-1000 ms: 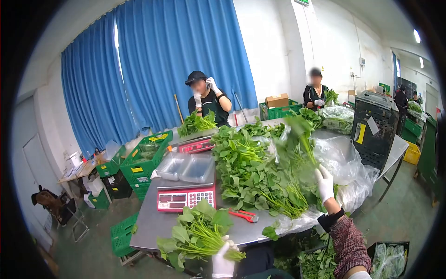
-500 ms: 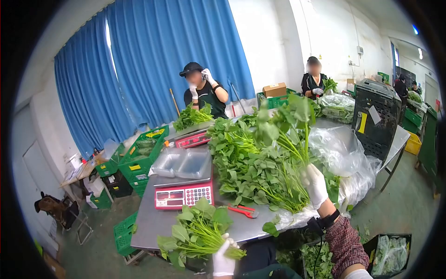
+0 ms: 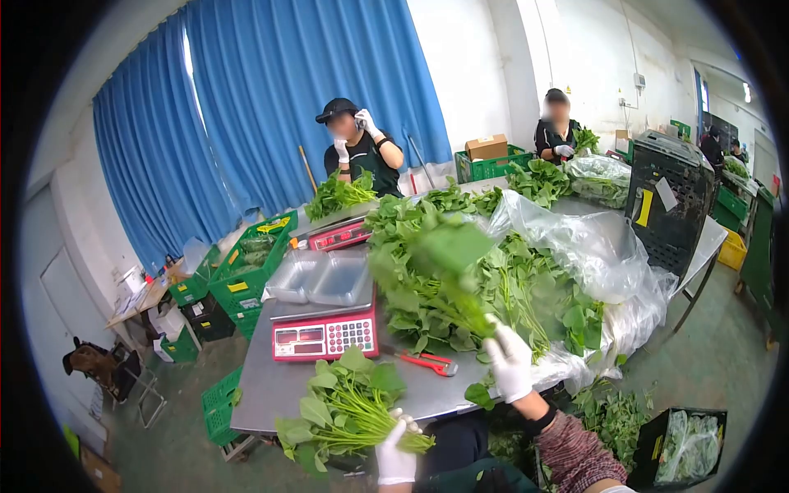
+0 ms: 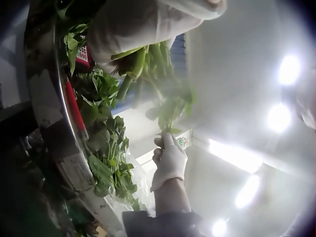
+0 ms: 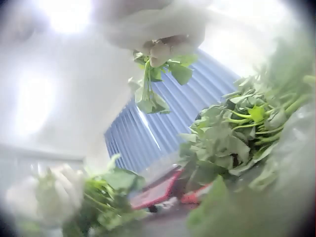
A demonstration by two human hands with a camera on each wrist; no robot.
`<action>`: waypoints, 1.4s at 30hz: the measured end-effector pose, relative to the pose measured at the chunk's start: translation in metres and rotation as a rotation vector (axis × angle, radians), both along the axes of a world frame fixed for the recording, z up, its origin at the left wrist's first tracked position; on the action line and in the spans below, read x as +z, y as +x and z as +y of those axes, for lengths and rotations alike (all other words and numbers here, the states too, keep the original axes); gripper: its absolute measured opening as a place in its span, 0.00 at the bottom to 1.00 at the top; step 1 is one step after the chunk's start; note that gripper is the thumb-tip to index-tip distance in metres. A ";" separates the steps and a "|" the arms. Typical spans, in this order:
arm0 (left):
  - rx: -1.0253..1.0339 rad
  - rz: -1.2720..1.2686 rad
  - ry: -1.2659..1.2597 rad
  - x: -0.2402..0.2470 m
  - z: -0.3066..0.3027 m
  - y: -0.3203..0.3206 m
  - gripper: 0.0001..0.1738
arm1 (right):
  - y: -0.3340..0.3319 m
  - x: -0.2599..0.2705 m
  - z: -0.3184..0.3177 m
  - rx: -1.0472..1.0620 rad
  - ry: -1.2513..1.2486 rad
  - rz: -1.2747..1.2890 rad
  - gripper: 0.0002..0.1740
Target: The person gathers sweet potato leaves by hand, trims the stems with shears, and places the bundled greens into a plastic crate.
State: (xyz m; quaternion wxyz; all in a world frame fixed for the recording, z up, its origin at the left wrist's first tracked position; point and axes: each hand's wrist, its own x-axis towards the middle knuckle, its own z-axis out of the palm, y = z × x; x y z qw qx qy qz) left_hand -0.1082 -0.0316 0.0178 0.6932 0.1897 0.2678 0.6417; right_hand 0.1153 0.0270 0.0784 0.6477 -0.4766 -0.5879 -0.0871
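My white-gloved left hand (image 3: pixel 398 456) grips a bunch of leafy green stems (image 3: pixel 349 415) at the table's near edge, leaves pointing away to the left. The left wrist view shows the cut stem ends coming out of the glove. My gloved right hand (image 3: pixel 511 361) pinches a few more leafy stems (image 3: pixel 464 296) by their lower ends, their leaves blurred in front of the heap. In the right wrist view, leaves (image 5: pixel 152 101) hang below the right fingers. A large heap of the same greens (image 3: pixel 526 263) covers the table's middle, close beyond the right hand.
A red-and-white scale (image 3: pixel 325 335) bears clear plastic trays (image 3: pixel 341 278). A red-handled cutter (image 3: pixel 431 362) lies by the heap. Plastic film (image 3: pixel 608 263) spreads at the right near a black crate (image 3: pixel 670 209). Green crates (image 3: pixel 246 271) stand left; two people work across the table.
My right hand has drawn stems from the heap's right side and swung them left, nearer the left hand. The left hand keeps its bunch in nearly the same place.
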 end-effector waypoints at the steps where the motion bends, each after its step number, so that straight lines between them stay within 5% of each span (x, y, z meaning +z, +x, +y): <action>1: 0.005 -0.008 0.005 0.000 -0.001 0.000 0.16 | -0.003 -0.003 -0.007 -0.145 -0.132 -0.276 0.24; 5: 0.010 -0.022 -0.018 0.002 -0.003 -0.002 0.16 | -0.024 -0.045 -0.002 -0.175 -0.428 -0.793 0.21; 14: 0.035 0.032 -0.039 0.001 -0.004 0.002 0.16 | -0.011 -0.052 -0.005 -0.046 -0.495 -0.604 0.20; 18: 0.054 0.085 -0.052 0.002 -0.003 0.008 0.14 | -0.008 -0.052 -0.005 0.132 -0.341 -0.079 0.25; 20: 0.050 0.072 -0.057 0.003 -0.004 0.007 0.16 | -0.015 -0.031 -0.016 0.647 -0.543 0.682 0.22; 24: 0.063 0.091 -0.069 0.004 -0.004 0.008 0.16 | -0.019 -0.036 -0.024 0.870 -0.507 0.940 0.21; 32: -0.028 0.214 -0.007 0.011 -0.015 0.025 0.17 | -0.062 -0.026 -0.069 0.286 -0.342 0.370 0.22; 37: 0.091 0.168 -0.007 0.007 -0.018 0.032 0.18 | -0.074 -0.037 -0.088 0.275 -0.264 -0.189 0.20; 42: 0.092 0.342 0.036 -0.005 -0.018 0.021 0.17 | -0.068 -0.030 -0.090 0.315 -0.490 -0.147 0.17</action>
